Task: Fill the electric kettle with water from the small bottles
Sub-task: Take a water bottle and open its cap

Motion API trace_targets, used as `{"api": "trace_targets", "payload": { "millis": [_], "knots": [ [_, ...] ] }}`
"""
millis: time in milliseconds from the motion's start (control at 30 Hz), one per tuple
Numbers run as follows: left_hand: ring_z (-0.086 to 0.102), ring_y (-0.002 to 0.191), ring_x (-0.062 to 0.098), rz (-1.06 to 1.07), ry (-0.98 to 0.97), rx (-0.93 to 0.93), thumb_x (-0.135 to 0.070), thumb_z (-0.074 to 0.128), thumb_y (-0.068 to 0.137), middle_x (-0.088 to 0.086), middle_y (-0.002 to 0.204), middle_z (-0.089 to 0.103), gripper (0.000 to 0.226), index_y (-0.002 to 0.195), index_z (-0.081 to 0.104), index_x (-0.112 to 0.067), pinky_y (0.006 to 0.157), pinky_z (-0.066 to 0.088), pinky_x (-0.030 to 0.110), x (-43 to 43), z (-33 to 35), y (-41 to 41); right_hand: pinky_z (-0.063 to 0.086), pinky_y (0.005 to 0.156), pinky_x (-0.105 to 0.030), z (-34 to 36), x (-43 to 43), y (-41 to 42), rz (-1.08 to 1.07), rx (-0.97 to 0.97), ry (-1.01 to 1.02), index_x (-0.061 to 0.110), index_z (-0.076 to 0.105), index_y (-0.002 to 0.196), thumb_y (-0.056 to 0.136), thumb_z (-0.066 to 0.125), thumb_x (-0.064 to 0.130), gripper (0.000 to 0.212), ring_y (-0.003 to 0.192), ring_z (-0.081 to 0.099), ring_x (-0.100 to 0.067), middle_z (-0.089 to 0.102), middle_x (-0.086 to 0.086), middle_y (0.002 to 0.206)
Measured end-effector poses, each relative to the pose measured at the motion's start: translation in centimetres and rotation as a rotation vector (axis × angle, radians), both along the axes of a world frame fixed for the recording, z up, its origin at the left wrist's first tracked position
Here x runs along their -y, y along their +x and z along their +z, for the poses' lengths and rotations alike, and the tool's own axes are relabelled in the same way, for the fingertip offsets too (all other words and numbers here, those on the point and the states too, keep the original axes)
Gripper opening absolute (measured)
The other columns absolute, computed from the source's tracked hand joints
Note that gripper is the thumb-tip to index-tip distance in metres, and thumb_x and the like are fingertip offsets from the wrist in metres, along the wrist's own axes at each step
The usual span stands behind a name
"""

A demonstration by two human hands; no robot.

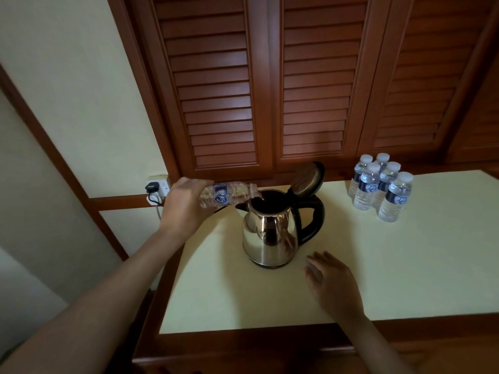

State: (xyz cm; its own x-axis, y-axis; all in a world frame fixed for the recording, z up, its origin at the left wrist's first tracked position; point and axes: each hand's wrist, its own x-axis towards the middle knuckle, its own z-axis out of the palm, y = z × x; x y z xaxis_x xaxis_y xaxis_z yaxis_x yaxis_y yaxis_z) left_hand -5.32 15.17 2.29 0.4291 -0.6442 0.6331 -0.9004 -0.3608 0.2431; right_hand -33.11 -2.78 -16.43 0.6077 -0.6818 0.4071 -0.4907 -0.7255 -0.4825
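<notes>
Over the open steel electric kettle [270, 233], left hand [186, 203] grips a tipped clear plastic bottle [229, 194], right hand [334, 284] lies slack-fingered; five capped bottles [368, 184] wait.

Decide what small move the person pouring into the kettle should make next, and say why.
Probably use the left hand to raise the base of the bottle a little. The bottle lies almost level, its neck over the open mouth of the kettle with the lid tipped back. Some water seems to be inside, so a steeper tilt would likely empty it.
</notes>
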Motion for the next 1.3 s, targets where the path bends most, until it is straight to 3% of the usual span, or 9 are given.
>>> {"api": "trace_targets", "payload": {
  "millis": [267, 467, 833, 1067, 1300],
  "knots": [
    [0.062, 0.097, 0.03, -0.001, 0.015, 0.011, -0.012, 0.093, 0.061, 0.008, 0.104, 0.075, 0.059, 0.116, 0.074, -0.01, 0.077, 0.045, 0.032, 0.2, 0.1, -0.1, 0.051, 0.102, -0.041, 0.4, -0.3, -0.1, 0.002, 0.003, -0.01, 0.017, 0.075, 0.116, 0.085, 0.075, 0.023, 0.032, 0.124, 0.06, -0.026, 0.072, -0.004, 0.121],
    [0.061, 0.095, 0.031, -0.009, 0.011, 0.031, -0.01, 0.093, 0.061, 0.009, 0.103, 0.075, 0.058, 0.116, 0.074, -0.008, 0.076, 0.039, 0.03, 0.4, 0.5, -0.3, 0.051, 0.101, -0.041, 0.5, -0.2, -0.1, 0.003, 0.001, -0.015, 0.017, 0.075, 0.115, 0.084, 0.074, 0.023, 0.031, 0.123, 0.061, -0.026, 0.072, -0.002, 0.121],
    [0.062, 0.098, 0.032, 0.001, 0.02, 0.061, -0.008, 0.093, 0.063, 0.01, 0.106, 0.075, 0.06, 0.119, 0.072, -0.008, 0.079, 0.046, 0.035, 0.6, 1.1, -0.6, 0.052, 0.1, -0.042, 0.9, -0.4, -0.2, 0.008, 0.001, -0.015, 0.016, 0.075, 0.114, 0.083, 0.077, 0.021, 0.032, 0.122, 0.062, -0.027, 0.072, -0.004, 0.12],
    [0.062, 0.1, 0.034, -0.001, 0.036, 0.046, -0.007, 0.092, 0.062, 0.011, 0.106, 0.075, 0.061, 0.119, 0.072, -0.008, 0.081, 0.047, 0.037, 0.6, 1.3, -0.7, 0.054, 0.093, -0.041, 1.6, -0.8, -0.3, 0.012, 0.009, -0.085, 0.012, 0.077, 0.107, 0.078, 0.081, 0.015, 0.03, 0.11, 0.068, -0.031, 0.076, -0.005, 0.108],
    [0.062, 0.1, 0.034, -0.002, 0.036, 0.057, -0.007, 0.092, 0.064, 0.01, 0.106, 0.075, 0.058, 0.118, 0.072, -0.008, 0.082, 0.049, 0.039, 0.6, 1.0, -0.8, 0.049, 0.101, -0.04, 1.2, -0.6, -0.4, 0.002, -0.007, -0.05, 0.017, 0.075, 0.116, 0.085, 0.075, 0.023, 0.031, 0.122, 0.062, -0.025, 0.072, -0.002, 0.12]
  ]
}}
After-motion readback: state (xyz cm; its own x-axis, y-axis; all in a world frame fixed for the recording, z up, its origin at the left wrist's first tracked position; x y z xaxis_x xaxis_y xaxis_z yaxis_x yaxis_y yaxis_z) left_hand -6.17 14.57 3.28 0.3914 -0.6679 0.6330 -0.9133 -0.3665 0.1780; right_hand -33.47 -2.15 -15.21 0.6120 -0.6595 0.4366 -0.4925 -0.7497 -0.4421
